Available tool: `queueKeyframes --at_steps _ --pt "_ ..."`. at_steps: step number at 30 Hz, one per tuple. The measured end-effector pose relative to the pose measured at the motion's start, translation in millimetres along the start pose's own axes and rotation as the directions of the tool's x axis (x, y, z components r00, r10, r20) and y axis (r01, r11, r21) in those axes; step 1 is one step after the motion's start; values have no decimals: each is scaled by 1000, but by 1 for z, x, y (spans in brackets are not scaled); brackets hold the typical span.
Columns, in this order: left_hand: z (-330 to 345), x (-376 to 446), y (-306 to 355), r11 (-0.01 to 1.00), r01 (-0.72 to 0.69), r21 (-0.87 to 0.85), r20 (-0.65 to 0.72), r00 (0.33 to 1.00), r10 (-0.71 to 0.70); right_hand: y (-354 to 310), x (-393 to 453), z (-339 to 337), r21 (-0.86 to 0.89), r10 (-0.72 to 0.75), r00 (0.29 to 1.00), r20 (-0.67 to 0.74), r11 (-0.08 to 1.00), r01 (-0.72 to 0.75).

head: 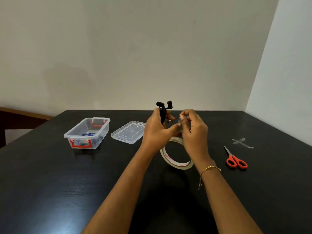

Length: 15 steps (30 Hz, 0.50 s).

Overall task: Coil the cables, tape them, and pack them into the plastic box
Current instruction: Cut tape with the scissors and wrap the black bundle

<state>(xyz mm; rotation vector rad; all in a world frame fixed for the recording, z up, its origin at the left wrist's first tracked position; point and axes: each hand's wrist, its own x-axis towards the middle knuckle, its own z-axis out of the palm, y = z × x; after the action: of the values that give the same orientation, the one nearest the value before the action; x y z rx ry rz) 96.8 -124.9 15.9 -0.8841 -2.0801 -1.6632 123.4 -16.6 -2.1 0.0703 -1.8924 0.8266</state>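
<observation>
Over dark table [50, 183], left hand [156, 130] holds black cable bundle [163, 114] upright.

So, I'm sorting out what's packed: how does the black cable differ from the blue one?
The black cable is coiled and held upright above the table in the left hand; the blue cable lies inside the plastic box. The black one's two plug ends stick up in plain sight; the blue one's ends cannot be made out.
</observation>
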Motion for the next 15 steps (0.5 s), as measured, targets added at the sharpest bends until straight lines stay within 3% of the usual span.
queueKeyframes --at_steps 8,11,13,15 --pt "-1 4 -2 998 -66 8 -138 988 66 -3 -1 0 59 -12 998 69 998 8" --pt "-2 4 -2 998 -35 -46 -221 975 24 -7 -1 -1 98 2 986 169 995 -19" --pt "-5 6 -1 993 9 -116 -260 965 -39 -14 -2 -3 164 87 916 390 973 -163" --pt "-8 7 -1 980 66 -189 -280 953 -119 -21 -4 -2 176 196 784 588 916 -361"
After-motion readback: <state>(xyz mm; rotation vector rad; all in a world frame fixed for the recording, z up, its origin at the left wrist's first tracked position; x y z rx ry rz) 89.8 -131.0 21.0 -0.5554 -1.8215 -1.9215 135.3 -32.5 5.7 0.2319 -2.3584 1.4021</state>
